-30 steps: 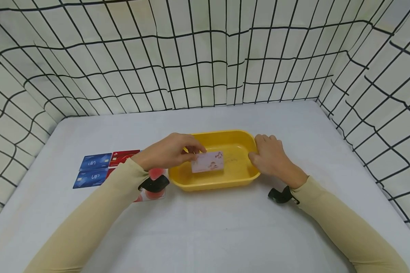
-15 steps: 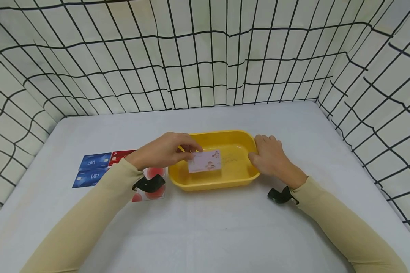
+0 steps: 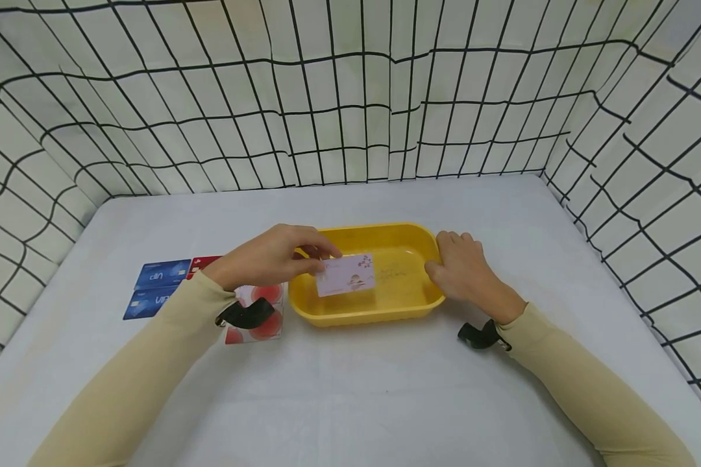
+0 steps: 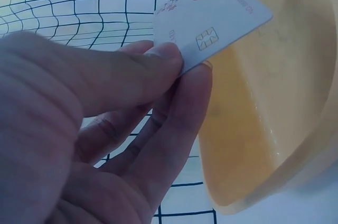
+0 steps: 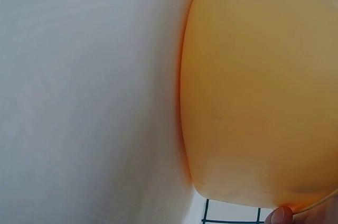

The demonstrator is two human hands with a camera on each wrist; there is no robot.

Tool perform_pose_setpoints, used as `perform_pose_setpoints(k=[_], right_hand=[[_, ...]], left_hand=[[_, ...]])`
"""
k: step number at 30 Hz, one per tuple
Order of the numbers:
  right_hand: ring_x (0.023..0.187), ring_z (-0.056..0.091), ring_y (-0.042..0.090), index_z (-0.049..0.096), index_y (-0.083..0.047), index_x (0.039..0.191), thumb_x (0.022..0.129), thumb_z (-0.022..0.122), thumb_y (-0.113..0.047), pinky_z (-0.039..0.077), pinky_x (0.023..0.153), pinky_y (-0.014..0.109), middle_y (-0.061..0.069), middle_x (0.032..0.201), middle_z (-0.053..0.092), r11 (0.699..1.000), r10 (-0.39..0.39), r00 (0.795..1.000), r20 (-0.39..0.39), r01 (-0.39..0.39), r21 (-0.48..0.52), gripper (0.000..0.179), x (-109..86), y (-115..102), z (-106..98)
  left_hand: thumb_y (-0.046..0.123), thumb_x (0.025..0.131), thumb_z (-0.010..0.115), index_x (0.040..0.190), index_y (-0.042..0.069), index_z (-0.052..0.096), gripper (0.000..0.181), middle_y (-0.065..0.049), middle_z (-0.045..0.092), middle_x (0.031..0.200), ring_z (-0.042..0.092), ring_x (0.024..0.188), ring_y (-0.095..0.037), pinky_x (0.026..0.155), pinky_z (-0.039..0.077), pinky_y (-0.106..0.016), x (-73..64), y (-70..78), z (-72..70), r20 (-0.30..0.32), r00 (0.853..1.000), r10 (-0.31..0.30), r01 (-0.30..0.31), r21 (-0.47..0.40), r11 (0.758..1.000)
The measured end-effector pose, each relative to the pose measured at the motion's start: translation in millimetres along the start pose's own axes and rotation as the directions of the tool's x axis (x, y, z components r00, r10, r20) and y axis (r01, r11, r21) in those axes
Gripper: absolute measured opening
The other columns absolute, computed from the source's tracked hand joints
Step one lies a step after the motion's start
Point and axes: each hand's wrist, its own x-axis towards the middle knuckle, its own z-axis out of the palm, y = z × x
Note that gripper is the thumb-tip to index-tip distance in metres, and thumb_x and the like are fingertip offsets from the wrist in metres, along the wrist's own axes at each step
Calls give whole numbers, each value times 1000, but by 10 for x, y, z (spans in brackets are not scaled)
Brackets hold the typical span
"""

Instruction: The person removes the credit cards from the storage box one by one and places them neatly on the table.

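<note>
My left hand (image 3: pixel 269 258) pinches a pale pink card (image 3: pixel 346 275) between thumb and fingers at its left end. In the left wrist view, a chip and a small flower print show on the card (image 4: pixel 222 7). The card is held above the left half of a yellow plastic tray (image 3: pixel 403 259), tilted. At the tray's right end, my right hand (image 3: pixel 466 269) grips the rim, thumb on the near part. From the right wrist, the tray's side wall (image 5: pixel 259 92) fills much of the view, and only a fingertip (image 5: pixel 281 216) shows at the bottom.
Left of the tray lie two blue cards (image 3: pixel 162 274), a red card (image 3: pixel 200 264) partly under my left arm, and cards with red circles (image 3: pixel 267 324), also partly covered. Black grid lines cross the white walls (image 3: pixel 350 91) behind and beside the white table (image 3: pixel 356 389).
My left hand has drifted a little to the left with the pink card, which stays over the tray. The right hand and the tray have hardly moved.
</note>
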Motion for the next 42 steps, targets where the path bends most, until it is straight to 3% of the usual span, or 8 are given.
perform_pose_setpoints(k=[7,22,34,42], right_hand=[[88,42,32,53,-2,104,95,47,-25,27,76,38,12,89,50,1000,-1,1000,-1,1,4,25,-2,-2,3],[87,42,31,54,-3,103,94,46,-25,27,76,38,12,88,50,1000,-3,1000,-5,3,14,24,0,2,2],[87,43,31,54,-3,104,94,46,-24,27,76,38,12,88,51,1000,-8,1000,-5,8,7,25,4,0,7],[88,42,32,54,-2,104,94,46,-24,27,76,38,12,89,50,1000,-8,1000,0,8,15,25,-7,-2,6]], left_hand=[[14,98,71,125,21,73,28,3,71,125,64,106,-17,100,60,-39,-70,-43,-37,-6,1000,-6,6,-48,999],[15,98,71,127,23,73,30,5,72,126,64,108,-17,102,59,-41,-232,-69,-136,-26,999,-48,47,-47,998],[14,99,70,127,22,72,30,4,72,126,64,109,-16,100,60,-39,-341,-119,-183,-35,999,-30,29,-37,999],[13,99,70,128,22,72,30,2,70,128,66,113,-18,99,61,-39,-421,-158,-198,-18,998,-57,56,-51,997]])
